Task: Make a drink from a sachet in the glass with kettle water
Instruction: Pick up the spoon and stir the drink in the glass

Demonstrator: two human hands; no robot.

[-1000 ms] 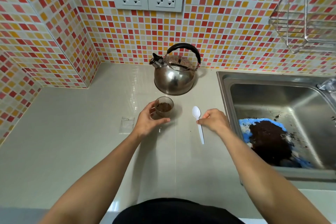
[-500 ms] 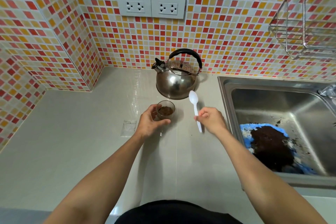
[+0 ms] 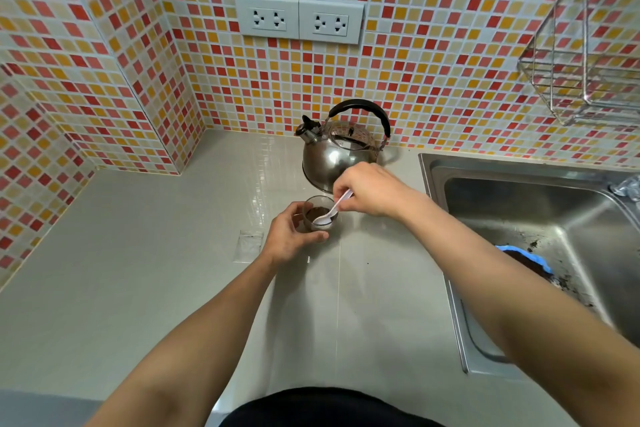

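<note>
A small clear glass with dark brown drink in it stands on the grey counter, just in front of the steel kettle with a black handle. My left hand wraps around the glass from the left. My right hand holds a white plastic spoon by its handle, and the spoon's bowl is inside the glass. A clear, flat sachet lies on the counter left of my left hand.
A steel sink is set into the counter on the right, with a blue cloth and dark grounds in it. A wire rack hangs on the tiled wall above the sink. Two white sockets sit above the kettle.
My right hand picked the spoon up off the counter, carried it left, and lowered its bowl into the glass. My left hand kept hold of the glass.
</note>
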